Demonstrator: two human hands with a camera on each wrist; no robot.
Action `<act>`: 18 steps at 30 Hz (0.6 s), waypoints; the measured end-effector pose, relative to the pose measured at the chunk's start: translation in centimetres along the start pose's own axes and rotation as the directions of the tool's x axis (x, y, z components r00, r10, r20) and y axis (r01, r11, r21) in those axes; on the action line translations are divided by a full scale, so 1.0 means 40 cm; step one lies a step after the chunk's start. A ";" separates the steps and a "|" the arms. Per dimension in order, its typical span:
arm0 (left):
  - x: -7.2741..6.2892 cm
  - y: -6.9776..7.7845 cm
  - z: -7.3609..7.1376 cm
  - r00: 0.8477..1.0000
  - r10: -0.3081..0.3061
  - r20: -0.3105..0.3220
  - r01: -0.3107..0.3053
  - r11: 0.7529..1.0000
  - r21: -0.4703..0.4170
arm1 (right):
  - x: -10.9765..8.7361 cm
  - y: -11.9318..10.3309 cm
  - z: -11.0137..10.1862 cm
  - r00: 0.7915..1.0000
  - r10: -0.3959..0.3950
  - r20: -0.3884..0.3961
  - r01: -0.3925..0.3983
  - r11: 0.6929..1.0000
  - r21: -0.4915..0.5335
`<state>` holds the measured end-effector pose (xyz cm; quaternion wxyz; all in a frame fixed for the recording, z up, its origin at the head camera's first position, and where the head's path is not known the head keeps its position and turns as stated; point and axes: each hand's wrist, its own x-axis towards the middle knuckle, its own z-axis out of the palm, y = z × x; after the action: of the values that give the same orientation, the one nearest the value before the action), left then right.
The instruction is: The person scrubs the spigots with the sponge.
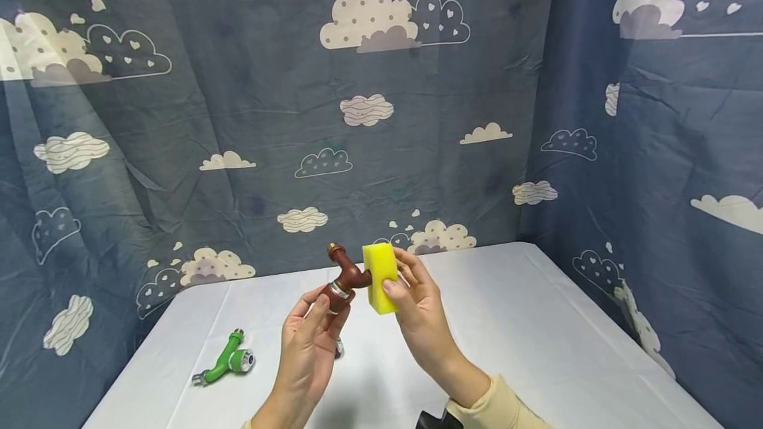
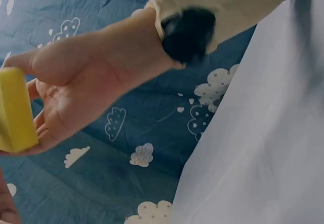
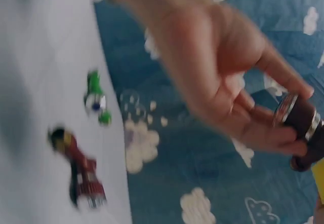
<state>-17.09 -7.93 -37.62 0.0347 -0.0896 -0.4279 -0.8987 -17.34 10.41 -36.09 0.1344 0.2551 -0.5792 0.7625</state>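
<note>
In the head view my left hand (image 1: 306,349) grips a reddish-brown water tap (image 1: 348,277) by its thicker lower end, thumb across the body near a silver ring. The tap tilts, its brass-coloured end pointing up. My right hand (image 1: 426,320) pinches a yellow sponge (image 1: 379,280) between thumb and fingers. One face of the sponge meets the tap's side outlet and hides its tip. The left wrist view shows the sponge (image 2: 15,112) at its left edge in my right hand. In the right wrist view, the fingers of my left hand surround the tap (image 3: 301,120).
A green tap (image 1: 226,359) lies on the white-covered table (image 1: 507,323), left of my left hand. The right wrist view also shows a dark red tap (image 3: 81,165) on the table, mostly hidden behind my left hand in the head view. Cloud-patterned blue curtains (image 1: 405,171) enclose the table.
</note>
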 end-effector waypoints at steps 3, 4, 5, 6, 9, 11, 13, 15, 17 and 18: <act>0.005 -0.005 -0.008 1.000 -0.007 0.023 0.007 1.000 0.001 | 0.001 -0.004 0.009 0.992 0.124 -0.010 -0.121 0.979 0.167; 0.007 -0.007 -0.010 0.999 -0.007 0.034 0.007 1.000 0.001 | 0.002 -0.005 0.011 0.988 0.153 -0.010 -0.147 0.967 0.206; 0.010 -0.009 -0.014 0.999 -0.006 0.046 0.006 1.000 0.000 | 0.003 -0.006 0.013 0.984 0.178 -0.009 -0.171 0.955 0.244; 0.013 -0.011 -0.017 0.998 -0.003 0.060 0.003 1.000 0.001 | 0.005 -0.007 0.015 0.979 0.204 -0.008 -0.194 0.942 0.275; 0.022 -0.018 -0.028 0.994 0.015 0.108 -0.016 1.000 0.007 | 0.008 -0.010 0.018 0.965 0.263 0.009 -0.252 0.911 0.326; 0.027 -0.021 -0.036 0.989 0.026 0.143 -0.028 1.000 0.012 | 0.009 -0.011 0.018 0.954 0.298 0.024 -0.288 0.892 0.348; 0.031 -0.024 -0.045 0.984 0.032 0.178 -0.037 0.999 0.025 | 0.010 -0.010 0.017 0.942 0.332 0.037 -0.323 0.875 0.360; 0.035 -0.026 -0.053 0.976 0.032 0.215 -0.042 0.998 0.042 | 0.011 -0.006 0.016 0.933 0.356 0.047 -0.348 0.863 0.368; 0.037 -0.028 -0.059 0.968 0.033 0.249 -0.049 0.997 0.061 | 0.014 -0.003 0.013 0.926 0.373 0.054 -0.366 0.855 0.367; 0.038 -0.028 -0.062 0.963 0.033 0.267 -0.053 0.996 0.069 | 0.016 -0.001 0.012 0.923 0.380 0.054 -0.373 0.854 0.364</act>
<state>-19.09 -9.13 -39.72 0.0000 -0.2170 -0.4602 -0.8609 -17.72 9.90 -35.61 -0.0617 0.1499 -0.4634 0.8712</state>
